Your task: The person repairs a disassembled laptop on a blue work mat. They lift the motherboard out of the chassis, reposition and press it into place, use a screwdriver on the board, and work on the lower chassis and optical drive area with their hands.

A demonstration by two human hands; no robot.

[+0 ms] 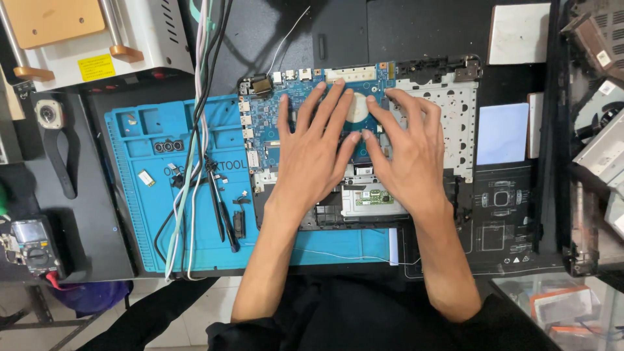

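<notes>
An opened laptop base lies on the bench with its blue circuit board (263, 120) exposed and a perforated white metal plate (455, 114) on its right side. My left hand (312, 153) rests flat on the board, fingers spread and pointing away from me. My right hand (406, 149) lies flat beside it, over the board's right part and the plate's edge. The fingertips of both hands meet around a round pale part (357, 107) on the board. Neither hand grips anything. A small green board (374, 197) shows just below my palms.
A blue silicone work mat (149, 195) lies under the laptop's left side, with tweezers (221, 208), small parts and a bundle of cables (195, 130) across it. A multimeter (29, 244) sits at the left, a white machine (97, 39) at top left, and dismantled parts (598, 130) at the right.
</notes>
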